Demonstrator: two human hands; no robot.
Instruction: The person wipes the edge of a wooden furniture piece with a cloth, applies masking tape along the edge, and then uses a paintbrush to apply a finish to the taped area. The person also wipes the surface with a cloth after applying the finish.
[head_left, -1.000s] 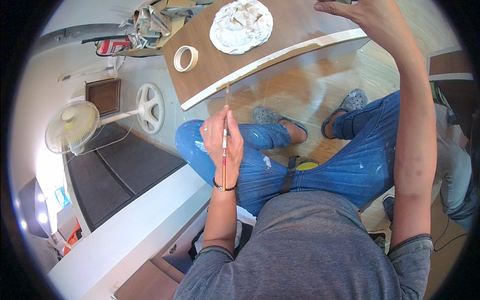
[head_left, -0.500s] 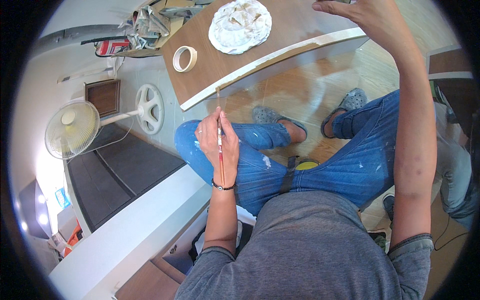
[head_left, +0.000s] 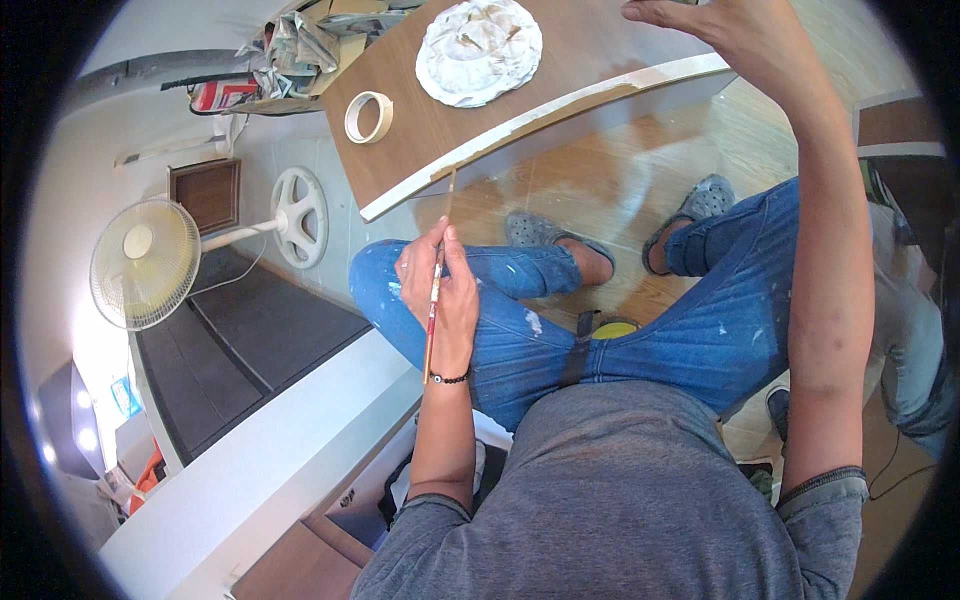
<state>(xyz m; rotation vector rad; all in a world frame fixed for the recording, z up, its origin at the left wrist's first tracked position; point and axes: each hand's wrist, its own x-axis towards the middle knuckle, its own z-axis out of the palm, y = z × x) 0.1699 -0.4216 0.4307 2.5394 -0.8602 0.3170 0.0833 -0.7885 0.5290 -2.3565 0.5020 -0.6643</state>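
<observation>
My left hand (head_left: 442, 290) is closed around a thin paintbrush (head_left: 433, 310) with a reddish handle that runs back over the wrist. The bristles point away from me and meet, or nearly meet, the near edge of a brown wood-grain board (head_left: 385, 165). Along that edge runs a white strip (head_left: 410, 192), with brown colour over part of it. My right hand (head_left: 745, 35) is at the top right beyond the board's corner, its thumb stretched left. The frame cuts off its other fingers, and only a sliver of a dark thing shows by them.
On the board lie a white, brown-smeared paint palette (head_left: 480, 50) and a roll of masking tape (head_left: 369, 118). A standing fan (head_left: 145, 265) lies tipped at the left by a dark panel (head_left: 240, 330). A box of newspaper (head_left: 300, 55) stands at the far left. Another person's leg (head_left: 910, 350) shows at right.
The brush tip has slid a little to the right along the board's edge, and its handle end now leans further left. My right hand has hardly moved.
</observation>
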